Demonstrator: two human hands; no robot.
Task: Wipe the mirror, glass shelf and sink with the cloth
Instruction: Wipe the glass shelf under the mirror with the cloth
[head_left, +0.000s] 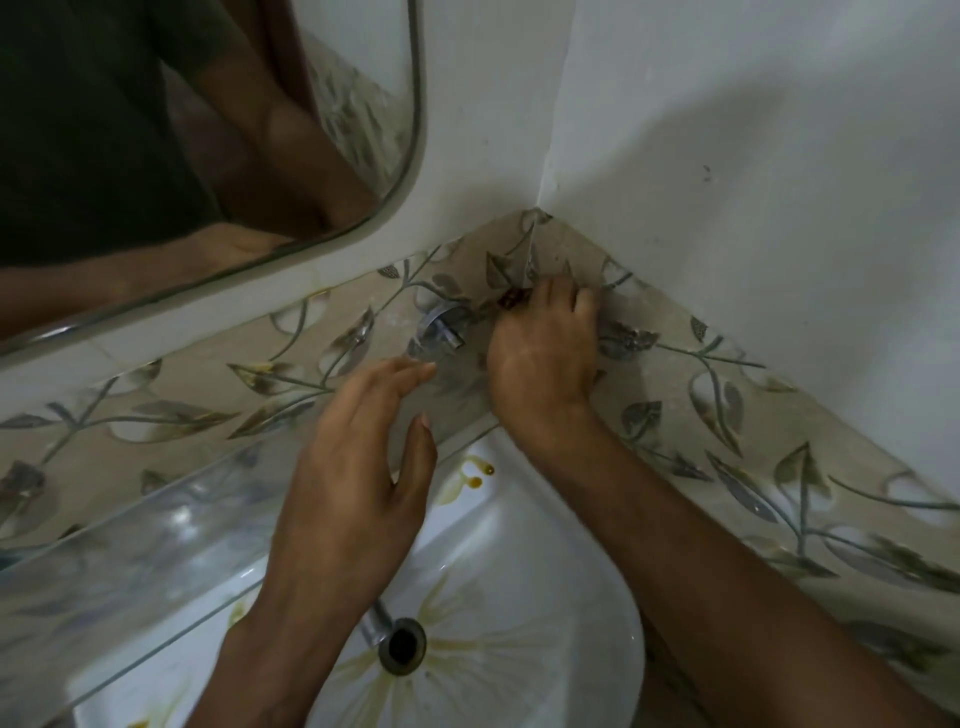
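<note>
A right hand (543, 345) pinched a small dark object (511, 299) at the glass shelf's (156, 525) one o'clock corner, apparently clearing it; the left hand (358, 467) hovered relaxed, steadying. No cloth showed; sink (519, 571) lay at six o'clock, mirror (156, 156) at ten.

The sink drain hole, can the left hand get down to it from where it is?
Probably not straight down: the left hand hovers open above the glass shelf, which lies between it and the drain hole. It would have to go round the shelf's front edge.
</note>
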